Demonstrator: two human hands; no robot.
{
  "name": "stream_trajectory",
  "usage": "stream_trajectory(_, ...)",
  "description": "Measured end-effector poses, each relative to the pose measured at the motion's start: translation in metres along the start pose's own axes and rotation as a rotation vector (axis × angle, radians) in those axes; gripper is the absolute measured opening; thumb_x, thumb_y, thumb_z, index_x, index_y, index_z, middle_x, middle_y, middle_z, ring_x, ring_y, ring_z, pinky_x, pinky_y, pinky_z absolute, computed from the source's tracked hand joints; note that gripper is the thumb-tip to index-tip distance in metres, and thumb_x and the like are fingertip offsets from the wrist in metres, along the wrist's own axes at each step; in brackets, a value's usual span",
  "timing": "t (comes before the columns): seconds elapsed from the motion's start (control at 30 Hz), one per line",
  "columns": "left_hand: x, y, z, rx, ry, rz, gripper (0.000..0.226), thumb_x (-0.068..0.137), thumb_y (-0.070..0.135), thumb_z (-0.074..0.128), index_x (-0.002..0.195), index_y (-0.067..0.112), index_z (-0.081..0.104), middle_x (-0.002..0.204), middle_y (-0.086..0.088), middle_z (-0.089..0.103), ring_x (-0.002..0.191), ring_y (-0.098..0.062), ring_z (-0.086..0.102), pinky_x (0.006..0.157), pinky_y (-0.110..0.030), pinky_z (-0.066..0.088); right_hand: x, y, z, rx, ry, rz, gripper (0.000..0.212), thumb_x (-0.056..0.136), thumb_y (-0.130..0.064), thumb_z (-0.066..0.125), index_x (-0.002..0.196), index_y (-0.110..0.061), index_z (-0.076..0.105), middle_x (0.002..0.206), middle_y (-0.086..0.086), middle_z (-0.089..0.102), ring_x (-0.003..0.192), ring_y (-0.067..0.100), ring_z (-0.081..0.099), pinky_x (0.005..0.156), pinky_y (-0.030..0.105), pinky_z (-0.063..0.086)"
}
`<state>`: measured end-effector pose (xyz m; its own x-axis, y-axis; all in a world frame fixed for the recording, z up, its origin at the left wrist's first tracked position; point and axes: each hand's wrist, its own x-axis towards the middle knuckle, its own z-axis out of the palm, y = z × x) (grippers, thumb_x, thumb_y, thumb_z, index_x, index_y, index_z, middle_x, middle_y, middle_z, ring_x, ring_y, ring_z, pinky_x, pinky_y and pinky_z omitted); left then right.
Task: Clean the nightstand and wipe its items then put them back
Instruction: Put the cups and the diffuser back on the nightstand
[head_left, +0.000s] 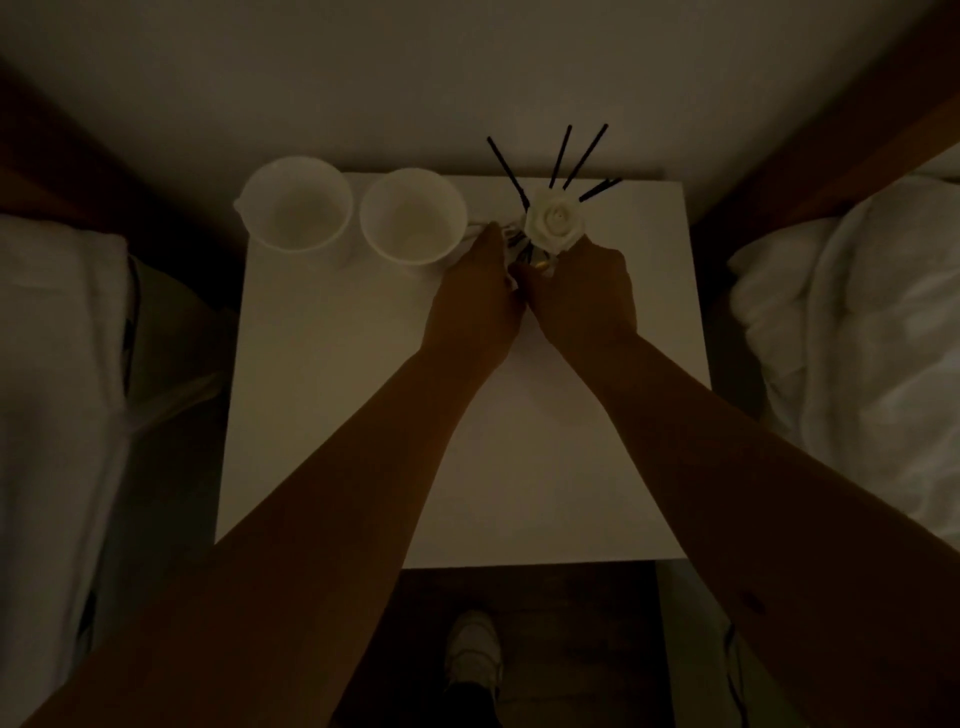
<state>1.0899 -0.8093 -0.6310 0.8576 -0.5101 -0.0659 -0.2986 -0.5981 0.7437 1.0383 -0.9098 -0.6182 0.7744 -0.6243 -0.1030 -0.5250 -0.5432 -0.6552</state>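
1. Below the nightstand's (363, 415) near edge, a pale shoe (475, 652) stood on the dark floor, with white bedding (857, 338) flanking the nightstand on both sides.
2. Across the bare middle of the nightstand's white top, two forearms reached toward its far right part.
3. Toward that far right part, the left hand (480, 296) was closed on a pale cloth (488, 228), pressed to a dim object between the hands.
4. Touching it from the right, the right hand (584, 296) gripped that object, a reed diffuser (530, 254); its body was too dark to make out.
5. Above the hands, a white rose (553, 223) and thin black reeds (561, 156) fanned toward the wall behind the nightstand.
6. Along the nightstand's far left, two white cups (353, 213) stood upright, just beside each other, the nearer one close to the cloth.
7. Judged from this, wiping was under way; a tilt could spill the diffuser's liquid or shed reeds, and a stray left elbow or cloth could knock the adjacent cup over.
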Motion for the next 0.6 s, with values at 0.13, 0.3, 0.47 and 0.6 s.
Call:
stream_trajectory(0.13, -0.015, -0.003, -0.005, -0.093, -0.072, 0.065, 0.046, 0.088, 0.014, 0.061, 0.132, 0.011, 0.048, 0.117, -0.004, 0.062, 0.107, -0.015, 0.058, 0.092, -0.028, 0.046, -0.003, -0.001, 0.004, -0.027, 0.017, 0.020, 0.045, 0.083, -0.038, 0.069, 0.116, -0.010, 0.059, 0.101, 0.010, 0.068, 0.089, 0.024, 0.065, 0.065, 0.024, 0.044)
stream_trajectory(0.3, -0.048, -0.024, -0.026, 0.040, -0.066, 0.016, 0.060, 0.092, 0.035, 0.055, 0.144, 0.013, 0.034, 0.143, -0.008, 0.045, 0.128, -0.021, 0.045, 0.106, -0.040, 0.037, -0.027, 0.002, 0.007, -0.181, -0.068, 0.075, 0.070, 0.083, -0.040, 0.066, 0.137, -0.006, 0.037, 0.125, 0.014, 0.058, 0.113, 0.031, 0.056, 0.086, 0.034, 0.047)
stream_trajectory(0.47, -0.103, -0.057, -0.081, 0.097, 0.076, -0.036, 0.050, 0.091, 0.041, 0.053, 0.136, 0.020, 0.044, 0.133, -0.003, 0.053, 0.120, -0.019, 0.051, 0.100, -0.035, 0.040, -0.089, -0.023, 0.011, -0.212, -0.055, 0.107, 0.055, 0.085, -0.043, 0.059, 0.130, -0.016, 0.045, 0.118, 0.008, 0.062, 0.106, 0.027, 0.060, 0.080, 0.029, 0.045)
stream_trajectory(0.6, -0.145, -0.091, -0.137, 0.105, 0.127, -0.125, 0.055, 0.090, 0.044, 0.053, 0.139, 0.022, 0.040, 0.141, 0.001, 0.046, 0.128, -0.017, 0.043, 0.102, -0.026, 0.028, -0.151, -0.070, 0.033, -0.218, -0.004, 0.032, 0.066, 0.087, -0.049, 0.055, 0.143, -0.021, 0.034, 0.130, 0.006, 0.057, 0.115, 0.024, 0.056, 0.091, 0.032, 0.042)
